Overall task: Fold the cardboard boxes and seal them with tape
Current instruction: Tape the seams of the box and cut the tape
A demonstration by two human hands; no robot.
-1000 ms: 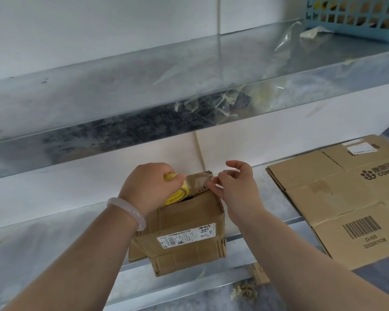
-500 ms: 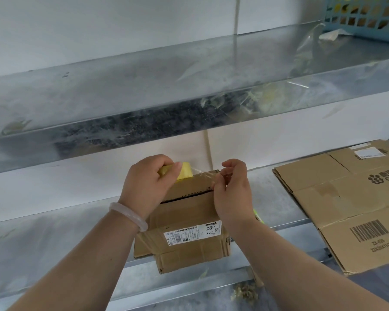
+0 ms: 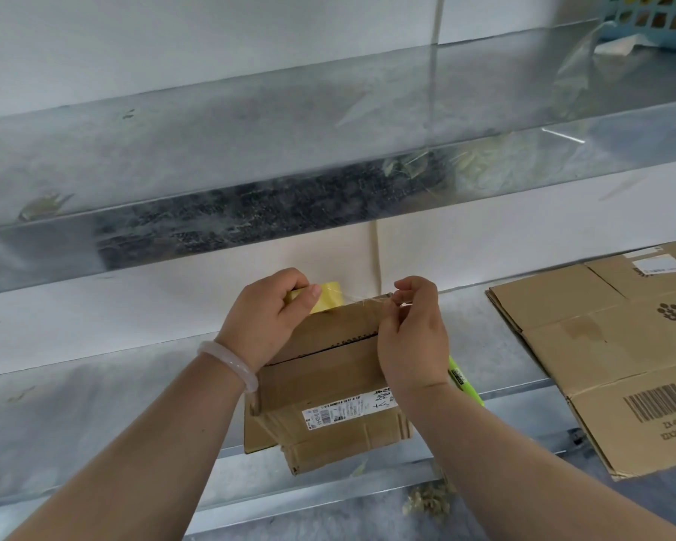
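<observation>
A small folded cardboard box (image 3: 328, 380) with a white label stands on the metal shelf (image 3: 94, 415), its top flaps closed with a seam across. My left hand (image 3: 266, 318) grips a yellow tape roll (image 3: 328, 304) at the box's far left top edge. My right hand (image 3: 410, 337) pinches the free end of clear tape (image 3: 367, 300) at the far right top edge. The strip is stretched between both hands along the far edge.
Flattened cardboard boxes (image 3: 617, 353) lie on the shelf to the right. A green marker (image 3: 465, 380) pokes out behind my right wrist. An upper metal shelf (image 3: 289, 150) hangs overhead with a blue basket (image 3: 656, 17) at its right end. Tape scraps (image 3: 426, 501) lie below.
The tape roll has moved back and left to the box's far edge. My right hand has shifted with the tape end to the far right corner, drawing the strip taut.
</observation>
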